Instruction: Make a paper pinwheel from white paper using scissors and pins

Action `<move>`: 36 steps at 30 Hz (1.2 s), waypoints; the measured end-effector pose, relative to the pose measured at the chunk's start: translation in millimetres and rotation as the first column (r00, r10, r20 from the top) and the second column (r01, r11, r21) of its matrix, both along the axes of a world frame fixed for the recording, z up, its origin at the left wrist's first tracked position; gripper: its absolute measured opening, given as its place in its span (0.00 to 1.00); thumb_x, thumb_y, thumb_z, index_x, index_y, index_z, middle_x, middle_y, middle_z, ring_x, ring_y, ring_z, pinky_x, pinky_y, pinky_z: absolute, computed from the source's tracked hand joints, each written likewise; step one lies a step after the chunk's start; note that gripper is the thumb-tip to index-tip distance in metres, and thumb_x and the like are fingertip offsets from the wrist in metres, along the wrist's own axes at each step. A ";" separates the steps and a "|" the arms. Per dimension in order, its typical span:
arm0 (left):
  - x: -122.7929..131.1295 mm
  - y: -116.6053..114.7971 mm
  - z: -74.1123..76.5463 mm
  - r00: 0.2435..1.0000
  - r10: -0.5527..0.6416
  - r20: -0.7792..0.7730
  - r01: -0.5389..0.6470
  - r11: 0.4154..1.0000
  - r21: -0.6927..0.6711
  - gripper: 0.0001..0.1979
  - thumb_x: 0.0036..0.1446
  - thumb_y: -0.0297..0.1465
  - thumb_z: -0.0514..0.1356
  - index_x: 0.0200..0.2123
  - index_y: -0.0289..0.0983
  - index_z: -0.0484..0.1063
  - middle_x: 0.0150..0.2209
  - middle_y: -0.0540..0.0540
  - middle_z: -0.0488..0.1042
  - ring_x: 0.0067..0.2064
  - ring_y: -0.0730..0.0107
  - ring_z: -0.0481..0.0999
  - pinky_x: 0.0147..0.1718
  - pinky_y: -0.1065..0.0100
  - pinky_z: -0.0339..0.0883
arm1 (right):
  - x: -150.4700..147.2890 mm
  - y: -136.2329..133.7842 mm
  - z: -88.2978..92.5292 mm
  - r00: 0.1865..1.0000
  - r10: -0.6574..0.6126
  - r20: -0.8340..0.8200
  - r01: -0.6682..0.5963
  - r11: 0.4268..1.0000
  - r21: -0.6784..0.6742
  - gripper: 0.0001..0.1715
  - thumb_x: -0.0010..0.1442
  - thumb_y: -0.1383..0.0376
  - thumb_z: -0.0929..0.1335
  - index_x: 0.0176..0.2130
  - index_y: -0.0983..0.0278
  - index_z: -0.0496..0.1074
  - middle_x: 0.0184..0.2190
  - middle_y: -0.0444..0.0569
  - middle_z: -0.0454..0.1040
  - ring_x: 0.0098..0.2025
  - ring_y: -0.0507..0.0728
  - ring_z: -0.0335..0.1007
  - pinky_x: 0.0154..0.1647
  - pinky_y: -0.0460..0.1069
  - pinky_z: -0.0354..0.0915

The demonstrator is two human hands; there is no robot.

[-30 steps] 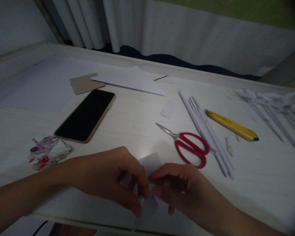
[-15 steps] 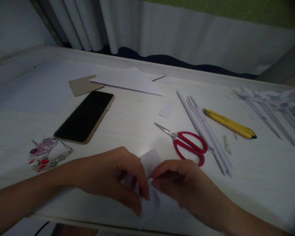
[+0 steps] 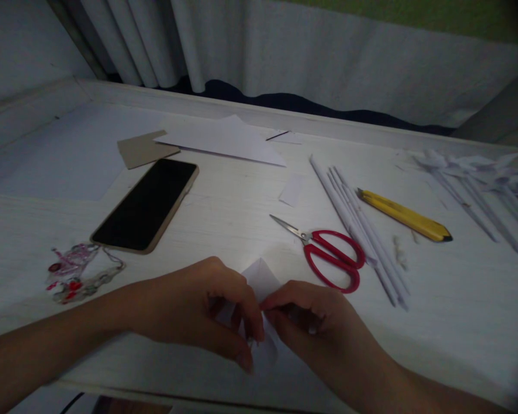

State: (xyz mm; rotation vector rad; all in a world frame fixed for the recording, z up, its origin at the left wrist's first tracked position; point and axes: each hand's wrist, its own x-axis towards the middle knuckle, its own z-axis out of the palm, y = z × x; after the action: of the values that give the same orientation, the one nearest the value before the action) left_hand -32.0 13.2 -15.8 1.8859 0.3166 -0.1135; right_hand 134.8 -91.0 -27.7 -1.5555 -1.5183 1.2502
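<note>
The small piece of white paper (image 3: 261, 277) is at the near edge of the table (image 3: 242, 213), pinched between both hands. Its pointed top pokes up between the knuckles and a lower flap shows beneath the thumbs. The left hand (image 3: 185, 310) curls over it from one side, thumb and forefinger closed on the paper. The right hand (image 3: 315, 322) meets it from the other, fingertips nipped onto the same spot so that the two sets of fingers touch. From where I stand it looks like a crease being pressed in. To do that well, I'd say the edges want lining up before any pressure goes on, with one hand pinning the paper while the other runs a nail along the fold from the middle outward. The light is dim here, so feeling for the alignment probably counts for more than looking. The paper is thin, and a light, even pinch would likely serve better than a hard squeeze that crumples it. Just beyond the right hand lie red-handled scissors (image 3: 332, 256), with rolled paper sticks (image 3: 358, 221) and a yellow craft knife (image 3: 403, 215) beside them. A phone (image 3: 147, 204) lies beyond the left hand, and a beaded trinket (image 3: 75, 273) sits near that forearm.
</note>
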 end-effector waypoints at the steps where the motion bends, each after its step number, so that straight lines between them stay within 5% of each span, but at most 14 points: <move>1: -0.2 -0.1 -0.1 1.000 0.002 -0.003 -0.002 1.000 -0.005 0.11 0.45 0.36 0.62 0.32 0.37 0.72 0.25 0.51 0.70 0.26 0.77 0.69 0.25 0.77 0.61 | -0.2 -0.8 -1.1 1.000 0.001 0.001 -0.001 1.000 0.004 0.12 0.49 0.74 0.62 0.32 0.63 0.71 0.26 0.44 0.72 0.27 0.50 0.66 0.27 0.45 0.62; 12: 2.7 -1.8 1.9 0.992 0.114 -0.061 -0.120 0.987 -0.108 0.13 0.41 0.34 0.64 0.31 0.37 0.67 0.25 0.54 0.70 0.25 0.79 0.68 0.21 0.80 0.59 | -2.1 -4.3 -3.7 0.998 0.015 0.058 -0.021 0.993 0.115 0.09 0.52 0.73 0.61 0.33 0.63 0.68 0.26 0.43 0.69 0.27 0.48 0.63 0.27 0.44 0.59; 16: 3.2 -4.5 4.9 0.978 0.202 -0.059 -0.202 0.979 0.003 0.20 0.35 0.37 0.66 0.32 0.36 0.64 0.23 0.56 0.65 0.23 0.80 0.63 0.18 0.79 0.56 | -3.1 -5.7 -4.7 0.998 0.011 0.056 -0.017 0.993 0.120 0.09 0.52 0.72 0.62 0.34 0.62 0.67 0.27 0.43 0.69 0.27 0.49 0.63 0.27 0.44 0.59; 22: 2.6 -6.2 10.6 0.976 0.193 -0.098 -0.175 0.970 0.167 0.21 0.36 0.43 0.64 0.33 0.38 0.65 0.24 0.55 0.65 0.24 0.78 0.63 0.19 0.78 0.56 | -4.3 -6.4 -8.1 1.000 -0.011 0.026 0.008 0.991 0.133 0.11 0.51 0.74 0.62 0.34 0.61 0.68 0.26 0.41 0.70 0.26 0.48 0.63 0.25 0.43 0.58; 36: 0.0 -11.5 14.4 0.970 0.215 -0.115 -0.198 0.969 0.144 0.17 0.42 0.42 0.61 0.34 0.40 0.67 0.23 0.56 0.69 0.23 0.80 0.66 0.19 0.80 0.57 | -7.4 -7.5 -12.4 0.996 -0.085 -0.033 0.088 0.992 0.089 0.11 0.49 0.74 0.63 0.32 0.60 0.68 0.25 0.41 0.71 0.24 0.48 0.64 0.22 0.43 0.59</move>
State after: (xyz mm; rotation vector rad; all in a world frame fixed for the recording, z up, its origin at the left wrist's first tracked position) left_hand -32.0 1.7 -1.3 1.9677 0.6216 -0.0749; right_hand 127.4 -98.5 -40.0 -1.5217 -1.4529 1.1349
